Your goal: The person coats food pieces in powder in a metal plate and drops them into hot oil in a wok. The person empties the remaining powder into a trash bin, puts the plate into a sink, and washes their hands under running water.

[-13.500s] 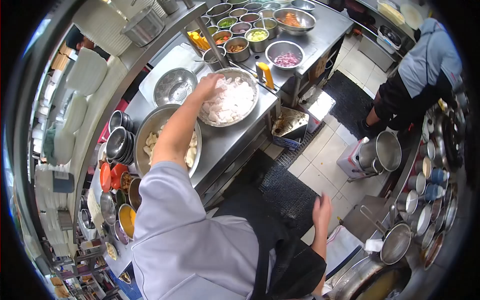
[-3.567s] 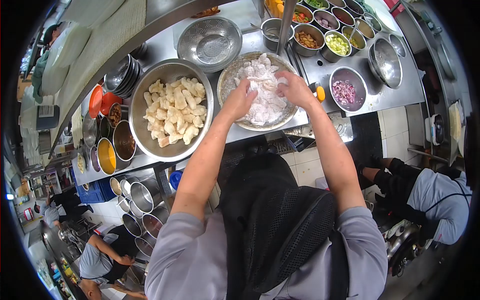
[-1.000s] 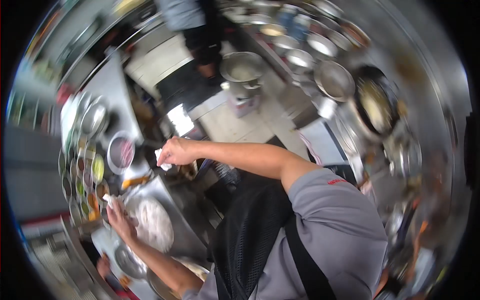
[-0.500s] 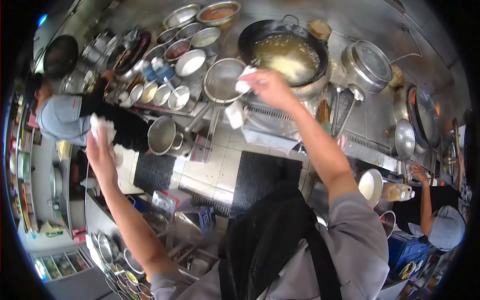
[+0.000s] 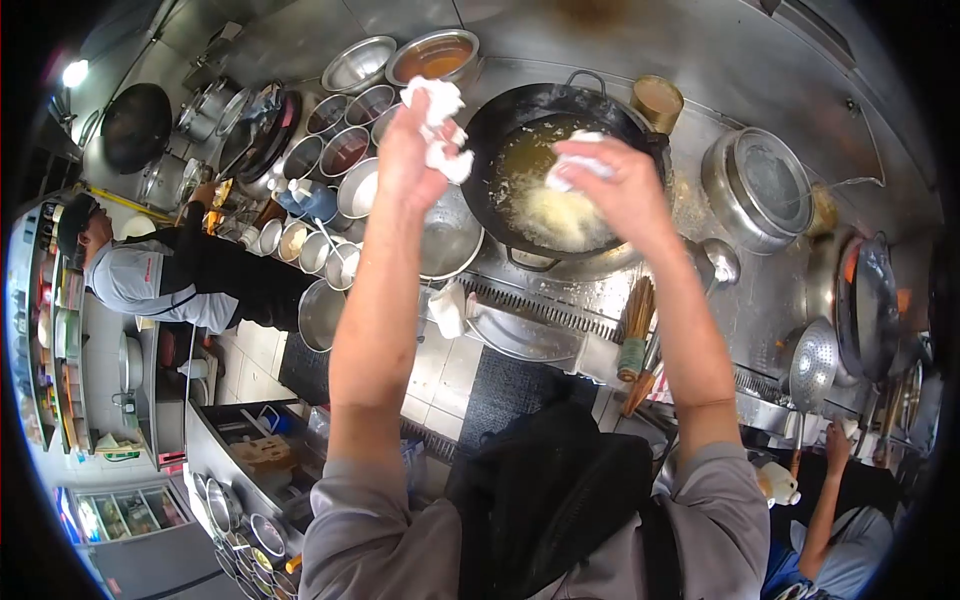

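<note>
My left hand [image 5: 408, 160] is closed round a crumpled white cloth [image 5: 437, 105], raised left of a large black wok [image 5: 490, 215]. The cloth sticks out above and beside my fingers. My right hand [image 5: 635, 195] grips a second white cloth [image 5: 590, 145] over the right part of the wok. Pale, bubbling food [image 5: 560, 220] floats in the wok's yellow oil. One loop handle stands at the wok's far rim and another at its near rim; neither hand touches them. A wide metal pan [image 5: 452, 240] sits beside the wok, partly behind my left forearm.
Several metal bowls of ingredients [image 5: 345, 150] crowd the counter to the left. A bamboo brush [image 5: 636, 325], a ladle [image 5: 720, 262] and a lidded pot [image 5: 755, 190] are at the right. One co-worker [image 5: 150, 270] stands left, another [image 5: 850, 540] lower right.
My left hand has swung right and up with its cloth, from the far left to beside the wok. My right hand has moved right, over the wok. The view has shifted.
</note>
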A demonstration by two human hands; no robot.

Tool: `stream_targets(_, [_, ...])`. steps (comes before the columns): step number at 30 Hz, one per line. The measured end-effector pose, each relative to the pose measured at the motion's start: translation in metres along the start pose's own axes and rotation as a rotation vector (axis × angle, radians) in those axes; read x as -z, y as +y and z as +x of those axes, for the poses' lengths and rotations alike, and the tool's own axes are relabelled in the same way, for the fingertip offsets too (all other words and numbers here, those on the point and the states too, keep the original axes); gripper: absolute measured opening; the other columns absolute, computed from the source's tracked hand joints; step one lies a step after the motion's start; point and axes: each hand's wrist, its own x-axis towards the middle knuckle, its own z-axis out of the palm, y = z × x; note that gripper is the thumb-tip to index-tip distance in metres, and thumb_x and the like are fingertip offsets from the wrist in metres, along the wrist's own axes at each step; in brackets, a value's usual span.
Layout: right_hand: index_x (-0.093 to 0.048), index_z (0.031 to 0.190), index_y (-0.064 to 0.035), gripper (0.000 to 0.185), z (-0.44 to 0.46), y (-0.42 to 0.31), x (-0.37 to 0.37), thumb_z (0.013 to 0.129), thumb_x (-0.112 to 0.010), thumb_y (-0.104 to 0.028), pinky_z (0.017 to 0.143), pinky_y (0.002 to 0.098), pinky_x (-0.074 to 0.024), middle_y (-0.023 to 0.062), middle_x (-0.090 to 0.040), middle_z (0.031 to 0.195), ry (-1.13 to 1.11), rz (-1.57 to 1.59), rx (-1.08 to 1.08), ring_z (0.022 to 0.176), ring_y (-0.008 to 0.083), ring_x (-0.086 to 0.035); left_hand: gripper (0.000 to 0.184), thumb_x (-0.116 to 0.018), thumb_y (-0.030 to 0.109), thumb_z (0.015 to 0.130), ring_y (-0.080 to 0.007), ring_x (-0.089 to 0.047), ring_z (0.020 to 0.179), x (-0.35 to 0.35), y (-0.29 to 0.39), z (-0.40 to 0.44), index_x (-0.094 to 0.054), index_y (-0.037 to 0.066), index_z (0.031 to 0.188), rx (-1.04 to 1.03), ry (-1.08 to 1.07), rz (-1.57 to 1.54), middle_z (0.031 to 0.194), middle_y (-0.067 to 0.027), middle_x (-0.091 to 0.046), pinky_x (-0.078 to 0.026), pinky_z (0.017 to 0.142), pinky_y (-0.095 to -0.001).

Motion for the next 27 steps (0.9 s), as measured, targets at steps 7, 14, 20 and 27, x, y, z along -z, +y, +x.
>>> stream_targets(7, [-0.071,0.118,-0.0088,0.038,-0.030,-0.037,-0.088,0.082,-0.079,-0.014,0.073,0.0408,-0.0542,0.0105,-0.055,0.090,-0.203,-0.349,0.421,0.079,0.0292,-0.064,0.022,-0.052,0.026,0.107,-0.0181,-0.065,0.087,0.014,-0.038,-0.066,-0.056,0.008,0.118,0.048,0.078,0.051,0.103,-0.0057,-0.066,-0.055,0.076,-0.0350])
stream_targets(14, [-0.070,0.107,-0.0094,0.023,-0.081,-0.030,-0.136,0.086,-0.074,-0.016,0.071,0.0422,-0.0570,0.0098,-0.058,0.092,-0.416,-0.398,0.397,0.084,0.0316,-0.067,0.027,-0.047,0.027,0.109,-0.0184,-0.063,0.099,0.065,-0.052,-0.147,-0.051,0.010,0.129,0.270,0.128,0.095,0.113,-0.0056,-0.063,-0.054,0.085,-0.0381])
stream_targets(20, [-0.072,0.106,-0.0005,0.023,-0.093,-0.050,-0.125,0.092,-0.072,-0.018,0.075,0.0418,-0.0536,0.0161,-0.067,0.094,-0.378,-0.317,0.270,0.084,0.0338,-0.068,0.029,-0.052,0.033,0.107,-0.0129,-0.061,0.097,0.113,-0.058,-0.160,-0.055,0.013,0.129,0.191,0.125,0.207,0.114,-0.0008,-0.065,-0.051,0.079,-0.0317])
stream_targets(27, [-0.074,0.103,0.0031,0.028,-0.067,-0.066,-0.043,0.093,-0.072,-0.024,0.082,0.0431,-0.0532,0.0196,-0.070,0.095,-0.093,-0.459,0.152,0.089,0.0367,-0.069,0.030,-0.062,0.031,0.103,-0.0084,-0.061,0.092,0.110,0.006,-0.119,-0.069,0.005,0.119,-0.313,0.007,0.677,0.100,0.0000,-0.071,-0.049,0.083,-0.0277])
